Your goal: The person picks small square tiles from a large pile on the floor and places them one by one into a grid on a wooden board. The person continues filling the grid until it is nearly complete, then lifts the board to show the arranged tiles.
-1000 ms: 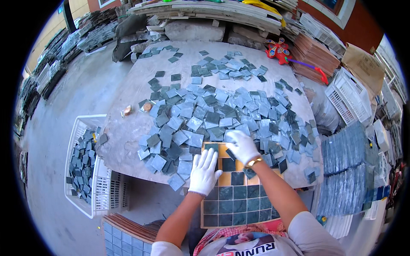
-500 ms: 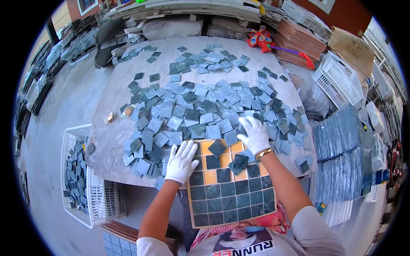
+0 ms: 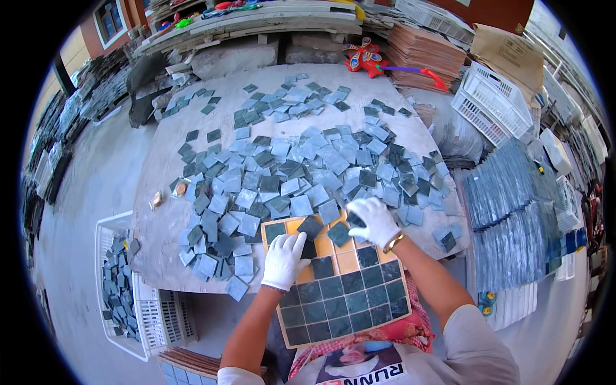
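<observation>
Pressing tile (image 3: pixel 308 249) | left hand (image 3: pixel 283 260) | right hand (image 3: pixel 374 221) on grid tray (image 3: pixel 340 295)

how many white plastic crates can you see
3, maybe more hidden. One crate holding tiles sits left of the table; one basket stands upside down at upper right; a smaller crate lies further right among the stacks.

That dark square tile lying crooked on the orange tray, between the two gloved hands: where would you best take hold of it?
Probably by two opposite edges, coming straight down from above. The dark tile lies flat and thin, turned cornerwise on the orange tray, so only its rim offers a hold. Its far edges look free; the left hand sits close at its near side, and the right hand is further right.
</observation>
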